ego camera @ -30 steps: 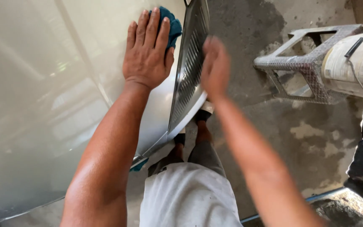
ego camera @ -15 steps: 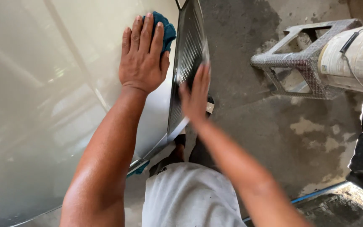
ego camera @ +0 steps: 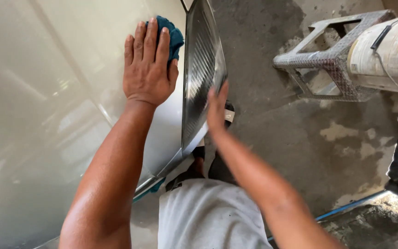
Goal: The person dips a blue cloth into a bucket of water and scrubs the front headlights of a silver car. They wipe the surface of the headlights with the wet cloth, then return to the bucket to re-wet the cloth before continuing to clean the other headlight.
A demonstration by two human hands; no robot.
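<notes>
Shorts [ego camera: 208, 216] sit nearest, then both forearms reaching out. Right hand [ego camera: 217, 108], blurred, fingers spread open, steadies the ribbed grille [ego camera: 201, 69] at its edge. Left hand [ego camera: 148, 64] lies flat, fingers extended, pressing a teal cloth [ego camera: 173, 34] onto the pale glossy panel [ego camera: 47, 92]. Beyond, a metal stool [ego camera: 332, 60] lies tipped on concrete.

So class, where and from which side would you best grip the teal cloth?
Probably the bunched end of the cloth poking out past the left hand's fingertips, coming from above. The rest is pressed flat on the pale panel under the palm; that loose bulge is the only part fingers could pinch.
</notes>
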